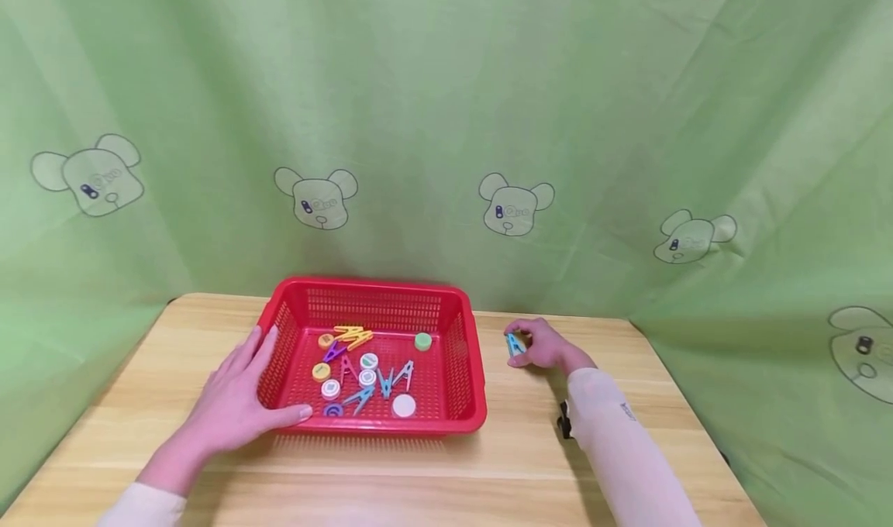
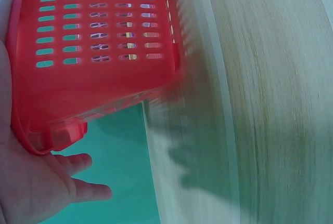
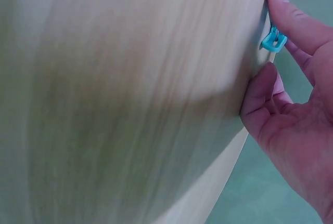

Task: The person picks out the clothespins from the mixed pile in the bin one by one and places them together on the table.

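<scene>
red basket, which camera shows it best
The head view frames the red basket edge to edge, inside included, though the left hand covers a little. The left wrist view shows only part of its slotted outside, close up and cut off. The right wrist view doesn't show it.

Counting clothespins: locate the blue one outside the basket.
In the head view, the blue clothespin is right of the red plastic basket, partly ringed by the right hand.

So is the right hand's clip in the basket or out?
Out: the blue clip is at the right hand, beside the red basket.
</scene>
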Tool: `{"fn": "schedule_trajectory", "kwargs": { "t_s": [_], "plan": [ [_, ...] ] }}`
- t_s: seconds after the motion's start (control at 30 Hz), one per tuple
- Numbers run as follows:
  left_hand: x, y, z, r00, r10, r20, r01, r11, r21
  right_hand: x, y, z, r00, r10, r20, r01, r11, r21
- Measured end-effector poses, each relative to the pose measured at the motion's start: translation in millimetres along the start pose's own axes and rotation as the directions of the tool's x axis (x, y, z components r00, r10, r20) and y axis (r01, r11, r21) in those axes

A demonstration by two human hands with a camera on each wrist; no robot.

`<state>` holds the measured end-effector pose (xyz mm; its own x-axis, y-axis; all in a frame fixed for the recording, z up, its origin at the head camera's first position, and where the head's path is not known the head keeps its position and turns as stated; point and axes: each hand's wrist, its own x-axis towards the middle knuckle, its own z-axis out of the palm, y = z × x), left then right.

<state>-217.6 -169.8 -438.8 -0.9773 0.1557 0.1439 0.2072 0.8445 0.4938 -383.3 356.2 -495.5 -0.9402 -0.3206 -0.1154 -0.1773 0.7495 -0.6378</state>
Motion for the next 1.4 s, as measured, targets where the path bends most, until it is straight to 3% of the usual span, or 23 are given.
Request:
{"fn": "schedule_trajectory", "kwargs": {
  "t_s": [0.53,0.8,1.1,1.4],
  "plan": [
    [1.5,-0.4,-0.6,1.000,-0.010,0.000,0.010,1.000,0.004,-2.2,-8.9,1.0,0.997,0.052,-0.058,-0.056,0.995,-0.086],
    [1.5,-1.8,-2.0,1.000,-0.014,0.001,0.014,1.000,0.008,0.1,-10.0,1.1,0.998,0.032,-0.060,-0.038,0.995,-0.097],
    [2.8,-2.5,0.5,1.000,-0.022,0.010,0.022,1.000,0.004,-7.5,-5.8,-3.1,0.997,0.020,-0.077,-0.019,1.000,0.015],
    [2.9,-1.9,-0.2,1.000,-0.016,0.019,0.016,1.000,0.003,-14.4,-20.4,-6.3,0.995,0.007,-0.100,0.003,0.994,0.106]
  ]
}}
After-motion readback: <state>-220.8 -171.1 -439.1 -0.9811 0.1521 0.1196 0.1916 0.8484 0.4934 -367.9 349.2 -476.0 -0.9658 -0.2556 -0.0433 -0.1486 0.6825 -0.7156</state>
